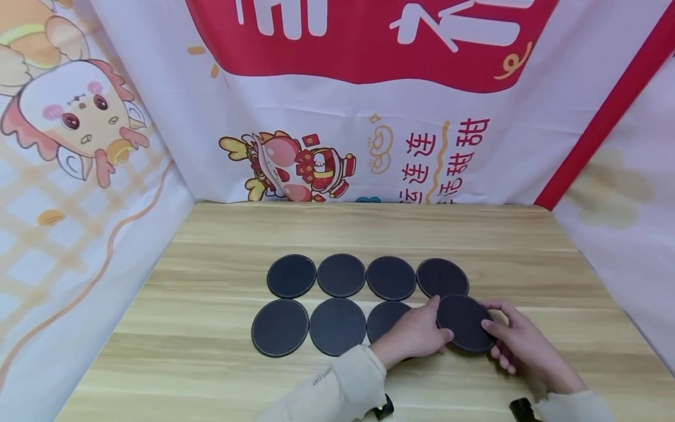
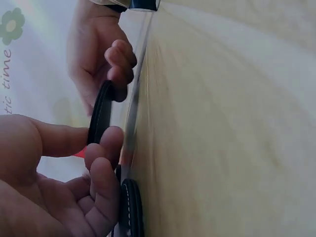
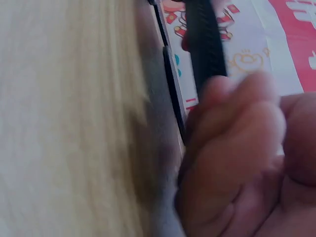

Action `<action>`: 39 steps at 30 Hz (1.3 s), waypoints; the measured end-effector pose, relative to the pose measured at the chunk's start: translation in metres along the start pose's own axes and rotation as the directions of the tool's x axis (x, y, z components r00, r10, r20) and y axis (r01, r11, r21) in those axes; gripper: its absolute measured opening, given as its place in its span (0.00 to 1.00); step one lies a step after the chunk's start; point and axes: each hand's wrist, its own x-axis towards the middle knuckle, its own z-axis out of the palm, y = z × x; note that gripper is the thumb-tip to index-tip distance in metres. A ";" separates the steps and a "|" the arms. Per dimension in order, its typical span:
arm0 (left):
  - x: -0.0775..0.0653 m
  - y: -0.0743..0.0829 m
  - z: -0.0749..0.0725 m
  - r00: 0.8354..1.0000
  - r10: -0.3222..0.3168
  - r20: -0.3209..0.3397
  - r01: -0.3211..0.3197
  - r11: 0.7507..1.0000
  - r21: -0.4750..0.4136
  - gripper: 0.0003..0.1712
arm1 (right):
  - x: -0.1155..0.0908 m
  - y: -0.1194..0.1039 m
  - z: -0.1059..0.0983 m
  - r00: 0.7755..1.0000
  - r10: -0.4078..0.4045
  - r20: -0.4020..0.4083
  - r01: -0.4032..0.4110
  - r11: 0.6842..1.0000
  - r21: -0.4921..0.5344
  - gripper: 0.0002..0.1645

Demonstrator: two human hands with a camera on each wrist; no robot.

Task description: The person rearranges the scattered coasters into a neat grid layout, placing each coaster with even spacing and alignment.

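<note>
Between both hands a round black coaster (image 1: 465,323) with a stitched rim is held above the table. My left hand (image 1: 416,333) pinches its left edge, thumb and fingers on either side, as the left wrist view also shows. My right hand (image 1: 519,340) grips the opposite edge, thumb on the top face. Under and beside the left hand lies another black coaster (image 1: 387,319), partly hidden by that hand. Just behind the held coaster lies the rightmost back-row coaster (image 1: 442,276), its front edge overlapped in the head view.
More black coasters lie flat in two rows, the back-row left one (image 1: 292,276) and the front-row left one (image 1: 280,327) at the far end. They rest on a wood-grain table (image 1: 174,316). A printed cloth (image 1: 343,105) hangs behind the table, with cloth at both sides.
</note>
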 end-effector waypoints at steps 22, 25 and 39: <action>0.006 -0.006 0.001 0.997 0.076 0.017 -0.077 0.983 0.165 0.35 | -0.004 0.011 -0.002 0.997 0.016 0.076 -0.012 0.999 -0.045 0.34; 0.006 -0.007 0.000 0.994 0.113 0.005 -0.112 0.976 0.188 0.33 | -0.004 0.010 -0.002 0.996 0.015 0.090 -0.012 0.999 -0.034 0.37; 0.004 -0.008 0.003 0.986 0.166 -0.021 -0.155 0.954 0.256 0.25 | -0.005 0.008 0.005 0.983 -0.032 0.178 0.036 0.999 -0.015 0.40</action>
